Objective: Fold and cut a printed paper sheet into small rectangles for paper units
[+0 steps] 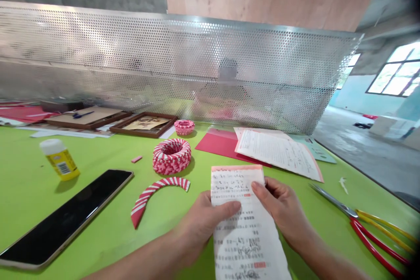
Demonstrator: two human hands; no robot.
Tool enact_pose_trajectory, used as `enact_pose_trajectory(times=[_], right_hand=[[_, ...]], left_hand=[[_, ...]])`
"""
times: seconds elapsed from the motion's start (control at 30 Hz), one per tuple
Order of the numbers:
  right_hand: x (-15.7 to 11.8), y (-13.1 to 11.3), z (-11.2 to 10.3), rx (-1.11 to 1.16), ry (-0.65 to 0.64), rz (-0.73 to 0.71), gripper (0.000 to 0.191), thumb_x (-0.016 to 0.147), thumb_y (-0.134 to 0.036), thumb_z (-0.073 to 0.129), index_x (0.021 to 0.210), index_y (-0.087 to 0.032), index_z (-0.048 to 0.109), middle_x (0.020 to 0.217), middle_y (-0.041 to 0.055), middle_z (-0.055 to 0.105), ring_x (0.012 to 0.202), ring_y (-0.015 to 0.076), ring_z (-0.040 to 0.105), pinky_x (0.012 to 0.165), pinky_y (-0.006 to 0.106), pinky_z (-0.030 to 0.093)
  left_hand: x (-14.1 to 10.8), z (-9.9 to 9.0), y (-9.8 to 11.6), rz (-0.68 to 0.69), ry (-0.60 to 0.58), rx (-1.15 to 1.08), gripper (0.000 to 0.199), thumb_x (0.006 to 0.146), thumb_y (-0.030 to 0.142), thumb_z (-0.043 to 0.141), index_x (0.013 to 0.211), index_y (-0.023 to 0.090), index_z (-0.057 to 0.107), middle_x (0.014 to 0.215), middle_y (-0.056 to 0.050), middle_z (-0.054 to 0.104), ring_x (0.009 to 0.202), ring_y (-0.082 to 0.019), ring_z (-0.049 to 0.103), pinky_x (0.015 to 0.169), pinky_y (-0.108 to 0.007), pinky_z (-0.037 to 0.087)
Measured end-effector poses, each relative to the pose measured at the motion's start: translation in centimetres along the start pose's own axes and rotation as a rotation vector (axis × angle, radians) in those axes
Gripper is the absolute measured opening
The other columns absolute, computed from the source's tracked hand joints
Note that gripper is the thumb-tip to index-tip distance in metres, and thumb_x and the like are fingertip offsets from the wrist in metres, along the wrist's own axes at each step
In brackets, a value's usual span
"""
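Observation:
A folded strip of printed paper [241,236] with handwriting on it is held up before me, over the green table. My left hand [210,218] grips its left edge, thumb lying across the front. At the upper right edge, my right hand [278,201] pinches the same paper between thumb and fingers. Left of my hands lies a curved red-and-white striped folded strip [154,194]. Behind that strip stands a woven red-and-white paper ring [172,156], with a smaller woven paper basket [184,127] farther back.
Scissors [351,214] with red and yellow handles lie at right. Printed sheets [275,153] rest on red paper [215,145]. A phone [68,218] and a glue stick [59,159] are at left. Behind are picture frames [144,123] and a perforated metal screen [183,65].

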State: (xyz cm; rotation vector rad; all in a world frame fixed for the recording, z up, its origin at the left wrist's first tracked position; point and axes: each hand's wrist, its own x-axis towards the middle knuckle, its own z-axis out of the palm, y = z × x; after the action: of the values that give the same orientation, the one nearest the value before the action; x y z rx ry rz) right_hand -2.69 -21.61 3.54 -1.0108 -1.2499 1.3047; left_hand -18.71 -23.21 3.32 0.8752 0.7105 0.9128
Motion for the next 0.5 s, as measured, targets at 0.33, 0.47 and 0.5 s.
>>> enact_pose_trajectory(times=[0.33,0.47,0.5], right_hand=[[1.0,0.4,-1.2,0.004,0.042,0.011,0.023,0.067,-0.039,0.061,0.064,-0.016,0.058,0.058,0.0023,0.060,0.051,0.0171,0.054,0.052,0.034,0.046],[1.3,0.6,-1.8,0.015,0.039,0.042,0.021,0.068,-0.037,0.060,0.069,-0.016,0.062,0.059,0.0021,0.061,0.052,0.0165,0.055,0.053,0.032,0.045],[1.3,0.5,-1.8,0.032,0.035,0.056,0.020,0.069,-0.036,0.060,0.072,-0.016,0.063,0.061,0.0025,0.062,0.053,0.0166,0.056,0.053,0.032,0.045]], left_hand=[[0.2,-0.9,-0.3,-0.001,0.052,0.038,0.026,0.068,0.025,0.065,0.088,0.009,0.066,0.083,-0.013,0.067,0.075,-0.023,0.062,0.074,-0.034,0.045],[0.3,-1.0,-0.4,0.007,0.052,0.039,0.026,0.067,0.026,0.065,0.088,0.009,0.066,0.081,-0.013,0.068,0.075,-0.023,0.062,0.073,-0.033,0.045],[0.3,-1.1,-0.5,0.008,0.054,0.042,0.027,0.067,0.026,0.064,0.088,0.009,0.066,0.081,-0.013,0.068,0.074,-0.023,0.062,0.073,-0.033,0.045]])
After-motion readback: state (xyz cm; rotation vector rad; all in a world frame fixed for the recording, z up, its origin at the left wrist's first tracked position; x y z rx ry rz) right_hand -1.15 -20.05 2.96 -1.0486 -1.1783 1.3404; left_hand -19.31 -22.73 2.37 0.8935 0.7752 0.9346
